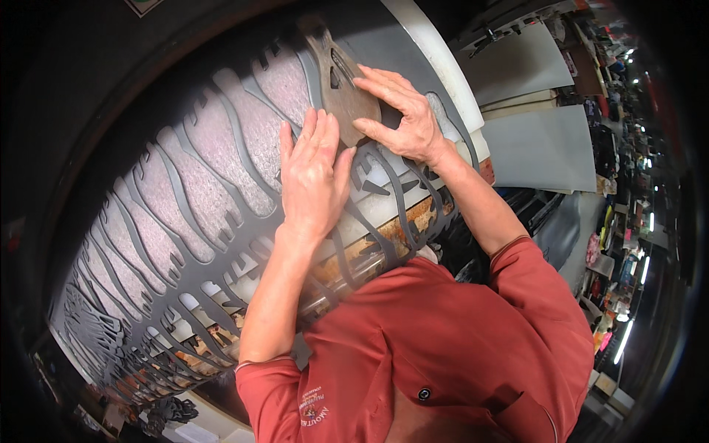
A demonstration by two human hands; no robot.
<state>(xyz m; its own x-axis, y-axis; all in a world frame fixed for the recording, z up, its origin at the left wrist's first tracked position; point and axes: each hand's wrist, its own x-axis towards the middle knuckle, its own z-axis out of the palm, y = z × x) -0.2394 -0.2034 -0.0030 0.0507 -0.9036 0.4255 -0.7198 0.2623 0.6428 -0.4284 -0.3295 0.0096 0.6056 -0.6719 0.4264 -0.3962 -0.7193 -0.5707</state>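
Note:
A brown flat shaped piece (343, 107), pointed at one end with slots cut through it, lies on the far part of a dark grey sheet. The sheet (199, 269) is cut into a web of curved strips with openings between them. My right hand (406, 114) rests at the piece's right side, fingers stretched out and thumb apart. Beside the piece's lower left edge, my left hand (316, 177) lies with straight fingers, the fingertips close to it. Neither hand wraps round anything. The undersides of my fingers are hidden.
A pale, scuffed board (277, 81) shows through the sheet's openings. Strips hang over the front edge near my body. A dark machine part (96, 88) arches over the far left. Grey panels (543, 148) stand at right, with cluttered shelves (613, 244) beyond.

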